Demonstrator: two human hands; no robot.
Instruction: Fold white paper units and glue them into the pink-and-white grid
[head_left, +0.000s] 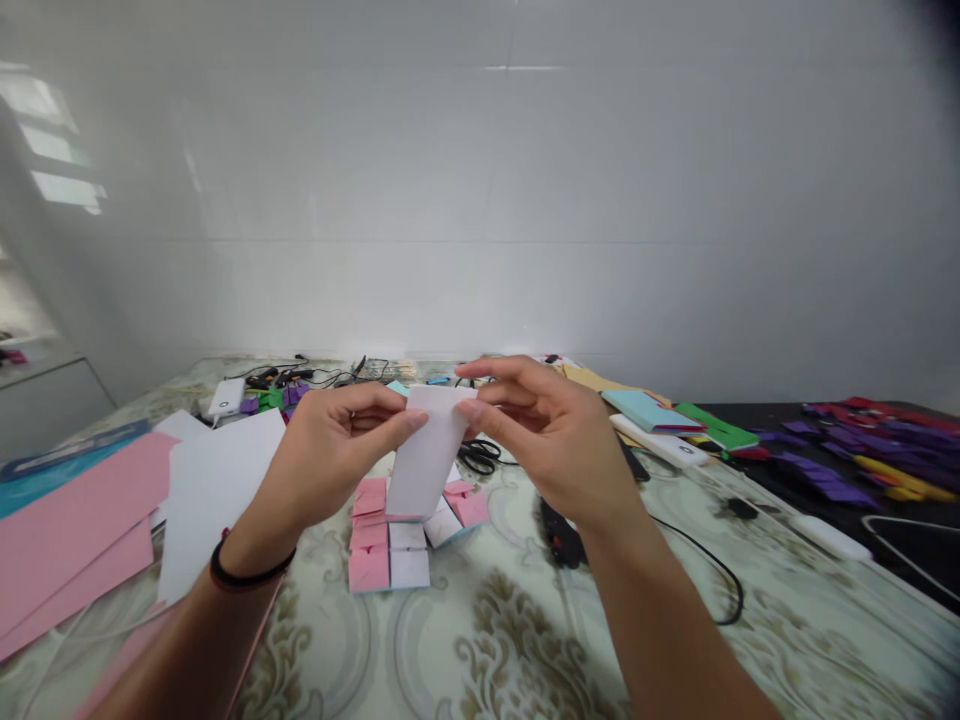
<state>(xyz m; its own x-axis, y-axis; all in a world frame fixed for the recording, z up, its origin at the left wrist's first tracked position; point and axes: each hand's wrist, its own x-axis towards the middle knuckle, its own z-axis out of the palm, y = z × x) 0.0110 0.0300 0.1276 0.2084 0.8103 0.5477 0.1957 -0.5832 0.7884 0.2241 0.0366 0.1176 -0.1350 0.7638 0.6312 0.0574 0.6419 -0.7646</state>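
Between my two hands a narrow strip of white paper (427,455) is held up above the table, its long side hanging down. My left hand (341,440) pinches its upper left edge between thumb and fingers. At the upper right corner, the thumb and fingers of my right hand (540,430) close on the same strip, with the index finger stretched out above it. Just below and behind the strip lie several folded pink paper pieces (369,568) and folded white paper pieces (409,568), partly hidden by it.
Pink sheets (82,530) and white sheets (217,500) lie at the left. Black scissors handles (480,457) rest behind the strip. At the right are a white power bank (667,445), coloured paper stacks (652,411), a black cable (739,590) and purple paper pieces (825,475).
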